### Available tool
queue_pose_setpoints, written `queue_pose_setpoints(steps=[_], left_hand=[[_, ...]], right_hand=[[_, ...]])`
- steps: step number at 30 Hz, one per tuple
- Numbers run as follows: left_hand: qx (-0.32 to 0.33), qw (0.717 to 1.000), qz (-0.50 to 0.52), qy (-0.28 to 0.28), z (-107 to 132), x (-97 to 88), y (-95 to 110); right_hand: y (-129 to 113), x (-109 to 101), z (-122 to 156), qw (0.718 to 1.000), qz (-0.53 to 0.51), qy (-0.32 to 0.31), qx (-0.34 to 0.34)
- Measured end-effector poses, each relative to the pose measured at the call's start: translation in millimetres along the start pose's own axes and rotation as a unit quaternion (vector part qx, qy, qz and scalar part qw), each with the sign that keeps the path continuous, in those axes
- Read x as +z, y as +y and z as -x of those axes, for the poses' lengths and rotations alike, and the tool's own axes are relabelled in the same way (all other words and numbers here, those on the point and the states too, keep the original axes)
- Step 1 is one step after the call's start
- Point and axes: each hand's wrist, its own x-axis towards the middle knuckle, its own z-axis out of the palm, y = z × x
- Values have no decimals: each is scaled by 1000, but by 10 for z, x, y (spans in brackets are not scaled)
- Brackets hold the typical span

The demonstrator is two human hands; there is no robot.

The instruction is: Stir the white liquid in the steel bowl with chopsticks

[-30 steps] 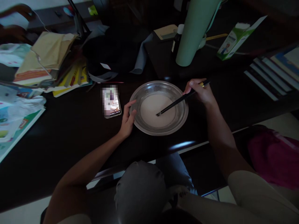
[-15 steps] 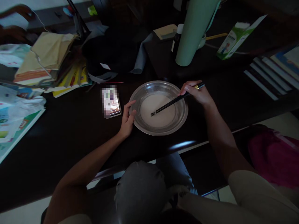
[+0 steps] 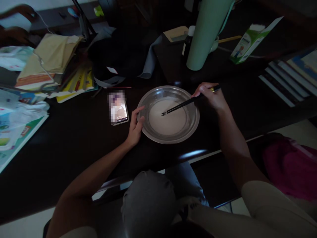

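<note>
A round metal bowl (image 3: pixel 170 139) stands on the dark table, with a pale, whitish liquid (image 3: pixel 170 124) inside it. My left hand (image 3: pixel 135 127) grips the bowl's left rim, thumb and fingers on either side of the edge. From the right, my right hand (image 3: pixel 210 95) is closed round a pair of black chopsticks (image 3: pixel 182 105) with gold bands near their upper ends. The chopsticks slant down to the left over the bowl, and their tips dip into the liquid left of its middle.
Left of the bowl lies a lit phone (image 3: pixel 119 107). Behind are a black bag (image 3: pixel 119 56), a green bottle (image 3: pixel 208 36), a small dark bottle (image 3: pixel 188 43) and a green-white box (image 3: pixel 245 43). Books (image 3: pixel 284 81) lie at right; papers (image 3: pixel 49 56) and another person's hands (image 3: pixel 19 23) are at left.
My right hand and the chopsticks have shifted slightly up and to the right, and the tips sit farther back in the liquid. My left hand and the bowl stay put. The phone's picture differs.
</note>
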Motion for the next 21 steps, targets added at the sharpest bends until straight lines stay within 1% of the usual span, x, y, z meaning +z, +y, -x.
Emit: queue_pose_setpoints(steps=[2, 3, 7, 9, 12, 13, 14, 18, 19, 21], left_hand=[[-2, 1000, 1, 0, 0, -1, 1], [-4, 1000, 2, 0, 1, -1, 1], [-6, 1000, 1, 5, 3, -1, -6], [-6, 1000, -1, 7, 3, 1, -3], [-7, 1000, 0, 3, 3, 3, 12], [-7, 1000, -1, 3, 3, 2, 18], [-7, 1000, -1, 2, 3, 0, 23], [-11, 1000, 0, -2, 7, -6, 21], [-11, 1000, 2, -2, 8, -6, 16], [-11, 1000, 10, -4, 9, -3, 8]], right_hand=[[10, -15, 2, 1000, -12, 21, 3], [10, -17, 6, 1000, -14, 15, 6], [-17, 5, 18, 999, 5, -52, 11], [-26, 11, 15, 999, 1, -44, 1], [-17, -4, 10, 1000, -17, 3, -10], [-12, -9, 10, 1000, -23, 8, -11], [-8, -12, 12, 1000, -26, 4, -9], [-17, 11, 16, 999, -8, -47, 14], [-23, 17, 15, 999, -2, -49, 16], [-32, 20, 12, 999, 4, -31, 11]])
